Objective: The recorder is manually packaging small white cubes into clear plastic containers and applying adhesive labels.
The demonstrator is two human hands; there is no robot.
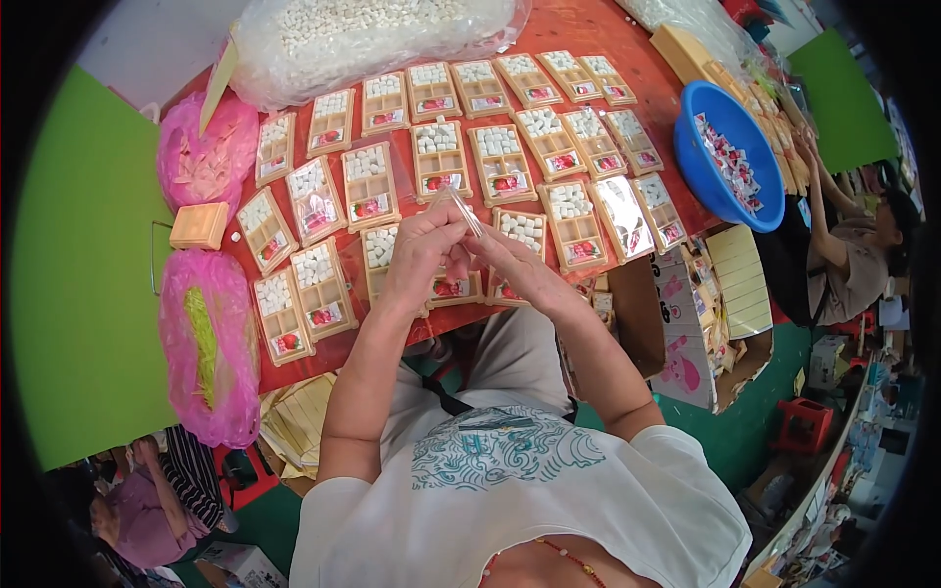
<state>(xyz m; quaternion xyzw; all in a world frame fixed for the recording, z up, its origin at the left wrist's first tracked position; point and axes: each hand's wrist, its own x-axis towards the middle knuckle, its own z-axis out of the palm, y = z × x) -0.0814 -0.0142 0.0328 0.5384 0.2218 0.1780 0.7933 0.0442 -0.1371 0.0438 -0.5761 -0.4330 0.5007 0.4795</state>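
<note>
My left hand [428, 247] and my right hand [512, 263] meet over the middle of the near rows of trays. Between their fingers are thin clear plastic pieces [467, 214], seen nearly edge-on; how many I cannot tell. The left fingers are closed around them, and the right fingers press against them from the other side. Below the hands, a tan compartment tray [380, 249] is partly covered by my left wrist. Another tray [521, 229] lies beside my right hand. Both hold white cubes. A shiny clear cover lies over one tray [623, 216] to the right.
Several similar trays [438, 157] stand in rows on the red table [549, 39]. A large clear bag of white pieces [363, 34] lies behind. Pink bags [176, 333] and a tan stack [199, 226] are left; a blue basin [691, 162] of packets is right. Co-workers [853, 255] sit on both sides.
</note>
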